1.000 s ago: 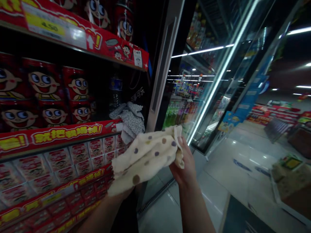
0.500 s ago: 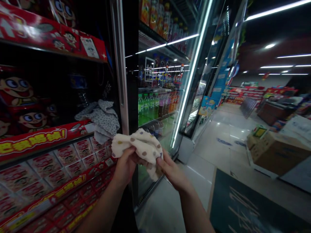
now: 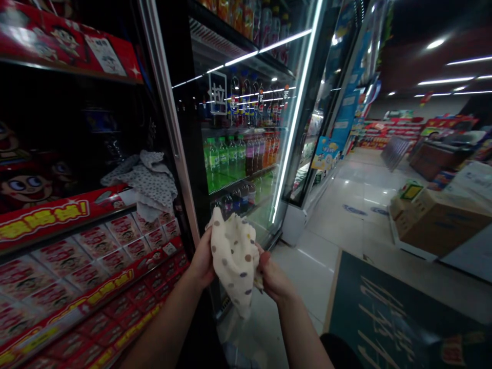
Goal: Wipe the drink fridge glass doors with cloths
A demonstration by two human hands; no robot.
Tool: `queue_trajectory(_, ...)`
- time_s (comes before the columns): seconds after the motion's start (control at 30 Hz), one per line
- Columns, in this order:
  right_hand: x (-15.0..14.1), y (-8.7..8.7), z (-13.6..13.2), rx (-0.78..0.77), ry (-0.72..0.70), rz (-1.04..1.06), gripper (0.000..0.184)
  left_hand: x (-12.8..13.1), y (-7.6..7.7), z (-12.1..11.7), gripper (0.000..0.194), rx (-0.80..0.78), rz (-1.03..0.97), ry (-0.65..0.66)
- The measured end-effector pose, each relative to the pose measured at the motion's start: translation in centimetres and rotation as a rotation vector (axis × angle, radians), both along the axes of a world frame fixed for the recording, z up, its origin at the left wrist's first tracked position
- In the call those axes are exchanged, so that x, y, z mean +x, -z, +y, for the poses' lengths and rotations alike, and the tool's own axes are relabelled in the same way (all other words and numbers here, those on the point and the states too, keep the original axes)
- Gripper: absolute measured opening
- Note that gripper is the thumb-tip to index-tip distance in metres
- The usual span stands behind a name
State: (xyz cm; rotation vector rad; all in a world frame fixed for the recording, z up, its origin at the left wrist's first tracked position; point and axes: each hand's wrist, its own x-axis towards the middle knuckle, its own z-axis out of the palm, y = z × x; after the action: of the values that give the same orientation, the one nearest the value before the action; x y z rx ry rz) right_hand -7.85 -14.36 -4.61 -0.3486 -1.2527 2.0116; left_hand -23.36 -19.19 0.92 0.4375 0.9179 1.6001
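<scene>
**While both hands hold a dotted cloth at the cooler door: fingers closed on it**

Left to right:
- Red snack cartons (image 3: 65,277) fill the lower shelf, with a red price strip (image 3: 46,218) along its edge.
- A grey speckled cloth (image 3: 148,182) lies bunched on that shelf's edge, apart from the hands.
- Left hand (image 3: 202,259): closed on the cloth's left side, fingers (image 3: 207,251) mostly hidden behind the fabric.
- Dotted cream cloth (image 3: 234,261): held between the hands, in front of the lower part of the glass cooler door. One corner points up, the rest hangs below the hands. Contact with the glass: cannot tell.
- Right hand (image 3: 274,277): closed on the cloth's right edge, fingertips tucked out of view.
- Behind the glass, green soft-drink bottles (image 3: 219,159) stand in a row on a cooler shelf.
- Far right: a cardboard box (image 3: 438,223) on a low white stand, a dark green mat (image 3: 369,312) on the tile floor (image 3: 338,225).

Handling: the cloth is limp and folds on itself. A wider grip across the top edge would likely stop the lower end sagging and keep the fabric more even.
</scene>
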Motion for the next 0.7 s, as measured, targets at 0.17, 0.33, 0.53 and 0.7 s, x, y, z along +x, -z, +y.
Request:
queue_trajectory(0.17,-1.1,2.0,0.1,-0.096,0.085,-0.083,0.063,0.4,1.5,1.1,0.05,-0.094,0.041,-0.019)
queue_trajectory(0.33,-1.4,2.9,1.1,-0.147,0.256,-0.081,0.044,0.5,3.2,0.7,0.054,-0.084,0.049,-0.045)
queue_trajectory(0.53,-0.9,2.7,2.0,-0.157,0.413,-0.089,0.035,0.8,5.3,-1.3,0.082,-0.074,0.298,-0.039)
queue_trajectory(0.7,-0.4,1.7,1.9,-0.042,0.449,-0.169,0.037,-0.1,5.1,-1.4,0.091,0.027,0.539,-0.205)
